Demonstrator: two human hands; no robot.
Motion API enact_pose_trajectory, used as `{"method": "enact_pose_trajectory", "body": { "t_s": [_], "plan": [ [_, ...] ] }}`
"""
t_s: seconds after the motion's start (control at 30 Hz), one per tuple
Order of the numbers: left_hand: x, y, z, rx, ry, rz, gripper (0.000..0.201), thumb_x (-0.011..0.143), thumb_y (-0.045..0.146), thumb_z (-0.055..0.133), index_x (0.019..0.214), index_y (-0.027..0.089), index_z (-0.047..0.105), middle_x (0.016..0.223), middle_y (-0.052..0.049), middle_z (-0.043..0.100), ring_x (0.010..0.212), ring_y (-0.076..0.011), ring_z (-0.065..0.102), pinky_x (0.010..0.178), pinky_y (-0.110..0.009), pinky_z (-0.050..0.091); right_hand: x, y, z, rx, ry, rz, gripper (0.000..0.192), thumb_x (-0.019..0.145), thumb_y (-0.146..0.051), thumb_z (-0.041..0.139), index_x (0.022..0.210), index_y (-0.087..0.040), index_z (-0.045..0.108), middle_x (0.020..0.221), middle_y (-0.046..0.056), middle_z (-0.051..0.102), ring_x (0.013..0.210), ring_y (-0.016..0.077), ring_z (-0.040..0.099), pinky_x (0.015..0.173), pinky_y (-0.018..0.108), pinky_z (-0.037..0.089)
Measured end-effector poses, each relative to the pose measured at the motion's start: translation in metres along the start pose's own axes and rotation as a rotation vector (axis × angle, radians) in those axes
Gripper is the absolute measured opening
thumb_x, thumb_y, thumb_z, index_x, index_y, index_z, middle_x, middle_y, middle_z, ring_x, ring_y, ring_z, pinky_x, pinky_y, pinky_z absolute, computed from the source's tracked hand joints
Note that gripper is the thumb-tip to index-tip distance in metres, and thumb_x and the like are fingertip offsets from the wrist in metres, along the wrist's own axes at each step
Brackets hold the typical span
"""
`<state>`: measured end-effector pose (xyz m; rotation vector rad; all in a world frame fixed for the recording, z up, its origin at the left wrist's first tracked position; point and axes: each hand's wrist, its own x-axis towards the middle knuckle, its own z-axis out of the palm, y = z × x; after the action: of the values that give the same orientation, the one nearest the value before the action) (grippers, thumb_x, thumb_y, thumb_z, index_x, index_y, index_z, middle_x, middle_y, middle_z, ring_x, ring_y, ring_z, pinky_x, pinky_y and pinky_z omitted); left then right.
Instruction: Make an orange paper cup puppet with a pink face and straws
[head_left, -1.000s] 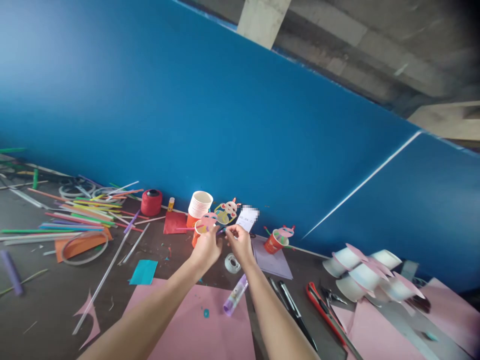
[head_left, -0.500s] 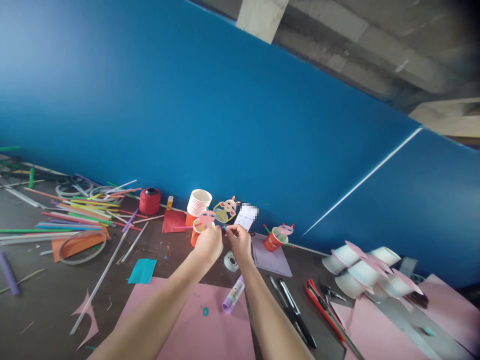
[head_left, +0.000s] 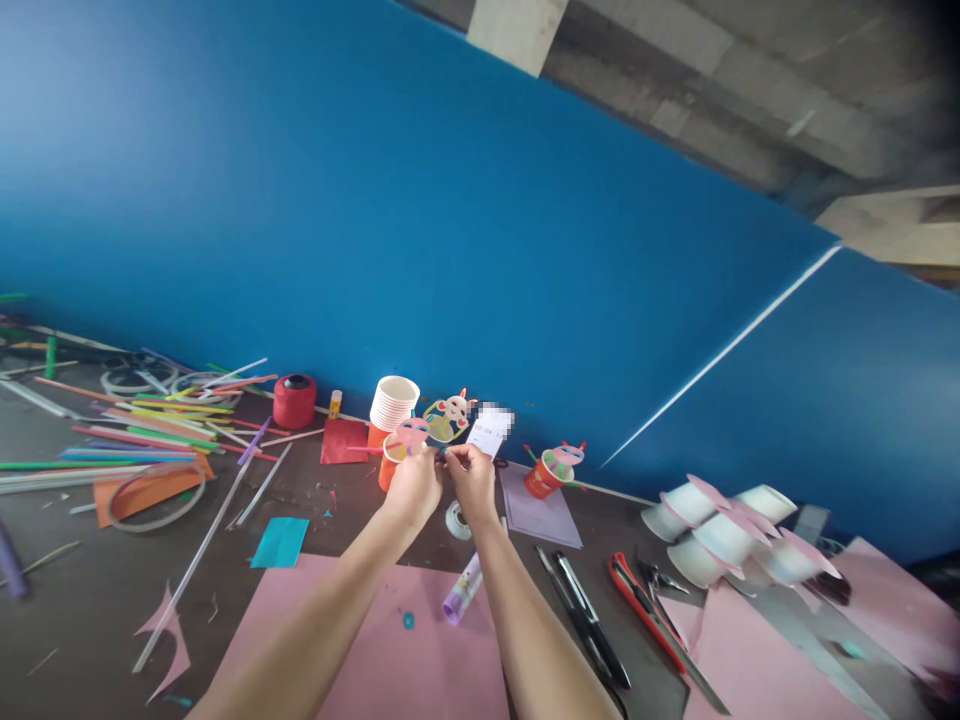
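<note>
In front of the blue wall, my left hand (head_left: 414, 492) is closed beside an orange paper cup (head_left: 388, 472) and covers part of it. A pink paper figure (head_left: 412, 432) rises from this cup, and a pink straw (head_left: 364, 450) sticks out to its left. My right hand (head_left: 472, 478) pinches with its fingertips close to the left hand's fingers. What lies between the fingers is too small to make out. A roll of tape (head_left: 457, 520) lies just below the hands. A purple glue stick (head_left: 462, 594) rests by my right forearm on pink paper (head_left: 409, 670).
Colored straws (head_left: 150, 425), a red thread spool (head_left: 294, 402) and stacked cups (head_left: 394, 400) stand left and behind. Rightward are another decorated cup (head_left: 547, 475), lilac paper (head_left: 541, 508), pens (head_left: 592, 620), a red utility knife (head_left: 649, 612) and several white cups (head_left: 694, 510) with pink rims.
The view has shifted slightly, so everything sits a little further left. Both hands stay together by the cup; a bluish bit between the fingertips shows less now.
</note>
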<state>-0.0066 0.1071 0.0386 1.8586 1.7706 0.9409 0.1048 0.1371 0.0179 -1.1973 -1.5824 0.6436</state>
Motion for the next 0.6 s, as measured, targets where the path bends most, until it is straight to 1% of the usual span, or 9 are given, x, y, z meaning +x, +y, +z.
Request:
{"method": "enact_pose_trajectory", "body": {
  "t_s": [0.13,0.3,0.6],
  "plan": [
    [-0.002,-0.002,0.004,-0.041,0.043,-0.02,0.027,0.087,0.024,0.035,0.102,0.014,0.056,0.086,-0.013,0.067,0.079,-0.0231,0.064,0.063,-0.028,0.044,-0.001,0.0,0.003,0.01,0.017,0.0,0.019,0.074,-0.035,0.053,0.073,-0.017,0.059,0.07,0.003,0.064,0.064,0.0172,0.06,0.059,0.027,0.048],
    [-0.003,-0.003,0.008,-0.062,0.081,-0.044,0.027,0.087,0.023,0.035,0.101,0.015,0.056,0.085,-0.012,0.067,0.077,-0.0224,0.064,0.063,-0.029,0.043,-0.002,-0.001,0.005,0.023,0.023,0.003,0.018,0.074,-0.034,0.053,0.074,-0.017,0.058,0.068,0.003,0.063,0.06,0.016,0.059,0.055,0.026,0.048],
    [-0.004,-0.003,0.013,-0.032,0.107,-0.103,0.026,0.086,0.024,0.036,0.097,0.014,0.058,0.078,-0.012,0.067,0.074,-0.024,0.064,0.063,-0.03,0.041,-0.006,-0.004,0.004,0.042,0.027,0.019,0.017,0.074,-0.034,0.053,0.075,-0.017,0.058,0.068,0.003,0.063,0.06,0.0157,0.059,0.057,0.026,0.048]
  ]
}}
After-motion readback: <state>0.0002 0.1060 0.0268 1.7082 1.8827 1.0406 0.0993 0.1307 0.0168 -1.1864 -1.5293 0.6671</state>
